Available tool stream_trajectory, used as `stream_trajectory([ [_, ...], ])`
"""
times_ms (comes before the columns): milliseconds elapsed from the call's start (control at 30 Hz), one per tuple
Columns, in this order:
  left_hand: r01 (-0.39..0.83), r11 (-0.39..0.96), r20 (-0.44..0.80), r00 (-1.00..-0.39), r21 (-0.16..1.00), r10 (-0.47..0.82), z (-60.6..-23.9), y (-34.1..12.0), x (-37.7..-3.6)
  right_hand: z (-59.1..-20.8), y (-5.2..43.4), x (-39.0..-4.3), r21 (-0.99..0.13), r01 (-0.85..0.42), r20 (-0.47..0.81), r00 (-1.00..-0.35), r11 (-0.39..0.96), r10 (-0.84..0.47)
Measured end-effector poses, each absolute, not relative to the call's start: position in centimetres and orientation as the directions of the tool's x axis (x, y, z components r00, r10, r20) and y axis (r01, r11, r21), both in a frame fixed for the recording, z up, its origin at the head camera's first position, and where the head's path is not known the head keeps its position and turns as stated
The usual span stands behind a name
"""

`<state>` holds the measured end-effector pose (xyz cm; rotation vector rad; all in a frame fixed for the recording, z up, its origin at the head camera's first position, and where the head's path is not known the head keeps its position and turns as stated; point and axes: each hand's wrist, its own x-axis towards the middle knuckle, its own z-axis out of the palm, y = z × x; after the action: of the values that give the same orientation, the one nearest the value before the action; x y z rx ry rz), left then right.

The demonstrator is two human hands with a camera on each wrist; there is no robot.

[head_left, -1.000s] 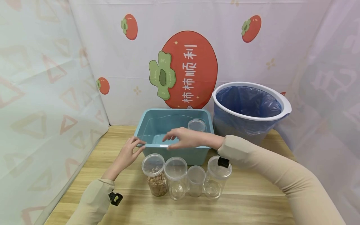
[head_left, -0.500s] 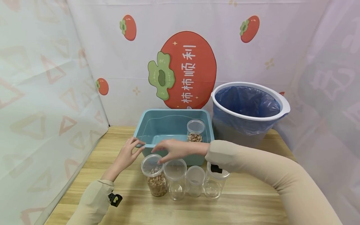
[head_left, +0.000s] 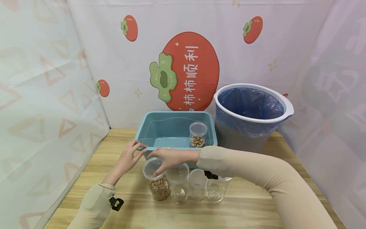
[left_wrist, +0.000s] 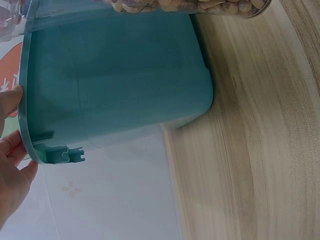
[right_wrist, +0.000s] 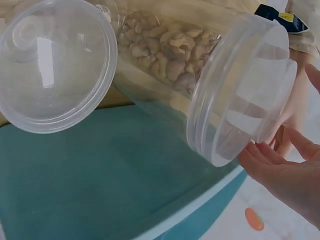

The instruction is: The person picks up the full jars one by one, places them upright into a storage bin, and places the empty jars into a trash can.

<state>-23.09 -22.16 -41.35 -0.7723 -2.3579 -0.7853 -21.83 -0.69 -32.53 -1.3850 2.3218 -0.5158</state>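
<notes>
My left hand holds the front left corner of the blue plastic bin, its fingers over the rim. My right hand is spread over the lid of the leftmost jar, a clear jar with cashews. In the right wrist view, right fingertips meet or nearly meet the edge of its clear lid, while the thumb stands apart. Beside it stand three clear lidded jars with nothing visible inside: a tall one, a smaller one and another tall one, partly behind the right wrist.
Inside the bin, at its right, stands a clear lidded jar partly filled with nuts. A trash bin with a blue bag and white rim stands right of it. Patterned cloth closes off the back and sides of the wooden table.
My right hand has moved from above the blue bin's front rim, left and toward me, to the lid of the cashew jar. The left hand has stayed at the bin's corner.
</notes>
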Motion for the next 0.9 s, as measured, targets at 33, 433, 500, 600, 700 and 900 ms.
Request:
stream_trajectory([
  [33,0.654,0.669,0.632,-0.694,0.353,0.345,-41.4,-22.2,-23.1,-32.7,-0.9,-21.8,-0.503,-0.738,-0.143,-0.442,0.449,-0.886],
  [433,0.659,0.673,0.643,-0.683,0.337,0.347,-41.5,-22.1,-23.2,-34.2,-2.0,-21.9,-0.482,-0.747,-0.178,-0.428,0.458,-0.886],
  [500,0.658,0.673,0.642,-0.684,0.338,0.346,-41.5,-22.2,-23.2,-34.3,-2.1,-21.9,-0.469,-0.752,-0.183,-0.429,0.462,-0.884],
  [600,0.655,0.674,0.642,-0.686,0.341,0.343,-41.5,-22.2,-23.2,-34.2,-2.4,-21.8,-0.433,-0.770,-0.194,-0.428,0.469,-0.883],
  [700,0.658,0.672,0.645,-0.683,0.340,0.342,-41.5,-22.2,-23.2,-34.0,-2.7,-21.8,-0.381,-0.792,-0.207,-0.430,0.477,-0.879],
  [900,0.673,0.661,0.649,-0.671,0.331,0.359,-41.5,-22.3,-23.3,-32.6,-2.7,-22.0,-0.367,-0.799,-0.193,-0.435,0.476,-0.879],
])
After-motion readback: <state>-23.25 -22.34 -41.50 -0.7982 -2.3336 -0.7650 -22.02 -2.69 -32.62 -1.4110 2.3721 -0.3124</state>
